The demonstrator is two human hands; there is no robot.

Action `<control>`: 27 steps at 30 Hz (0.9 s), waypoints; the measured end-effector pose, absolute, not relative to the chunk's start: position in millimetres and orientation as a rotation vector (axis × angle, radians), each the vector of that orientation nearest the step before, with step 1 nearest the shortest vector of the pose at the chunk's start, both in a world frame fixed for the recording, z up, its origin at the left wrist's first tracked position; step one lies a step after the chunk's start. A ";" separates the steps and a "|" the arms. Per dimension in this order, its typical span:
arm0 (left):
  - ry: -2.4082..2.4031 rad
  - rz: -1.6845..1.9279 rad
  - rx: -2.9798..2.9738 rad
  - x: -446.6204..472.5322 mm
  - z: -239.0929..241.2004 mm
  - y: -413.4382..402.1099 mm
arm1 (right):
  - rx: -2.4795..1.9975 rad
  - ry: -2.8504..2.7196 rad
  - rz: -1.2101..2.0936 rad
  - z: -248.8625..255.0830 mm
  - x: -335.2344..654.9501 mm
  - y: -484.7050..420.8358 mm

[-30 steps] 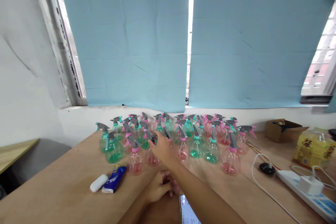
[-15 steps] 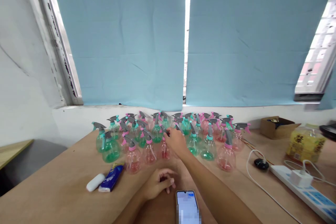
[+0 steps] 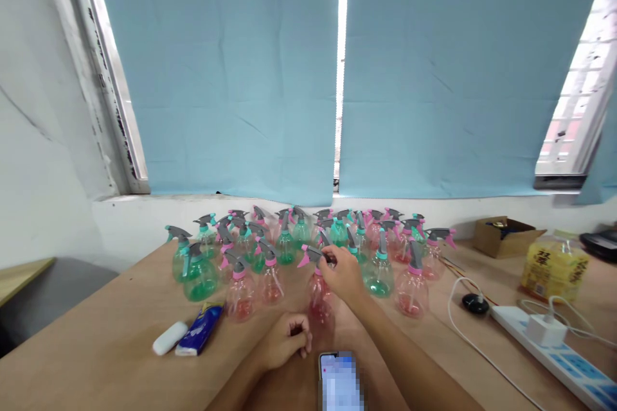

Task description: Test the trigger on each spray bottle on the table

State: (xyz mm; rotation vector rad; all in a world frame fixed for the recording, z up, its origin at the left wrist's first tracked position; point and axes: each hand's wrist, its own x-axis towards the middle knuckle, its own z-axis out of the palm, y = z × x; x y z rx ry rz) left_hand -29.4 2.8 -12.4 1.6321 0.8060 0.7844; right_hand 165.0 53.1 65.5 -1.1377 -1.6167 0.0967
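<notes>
While my right hand (image 3: 344,273) holds the pink clear-plastic spray bottle (image 3: 321,302) by its grey trigger (image 3: 315,255) — the handiest grip among the neighbouring bottles (image 3: 378,277) — left hand (image 3: 284,347) rests curled shut.

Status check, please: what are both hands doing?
Right hand gripping pink spray bottle by its head. Left hand curled on table. Other bottles crowd close behind.

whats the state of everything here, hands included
right hand, gripping top of pink bottle
pink bottle, upright, capped
left hand, curled, holding nothing
other bottles, upright, capped
phone, screen lit
box, open
power strip, charger plugged in
blinds, down
</notes>
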 end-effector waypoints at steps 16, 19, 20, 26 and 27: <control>0.858 0.784 1.611 -30.6 -16.2 4.6 | -0.648 -1.589 0.817 36.0 180.9 64.7; 0.870 0.775 1.633 -30.6 -15.5 3.9 | -0.548 -1.741 0.882 48.0 182.0 66.7; 0.873 0.772 1.635 -30.6 -15.1 3.5 | -0.522 -1.767 0.892 51.9 181.7 66.3; 0.867 0.767 1.626 -31.2 -16.3 4.5 | -0.547 -1.809 1.107 67.1 178.0 56.1; 0.860 0.765 1.625 -31.4 -17.0 5.1 | -0.543 -1.800 1.160 67.2 177.0 54.9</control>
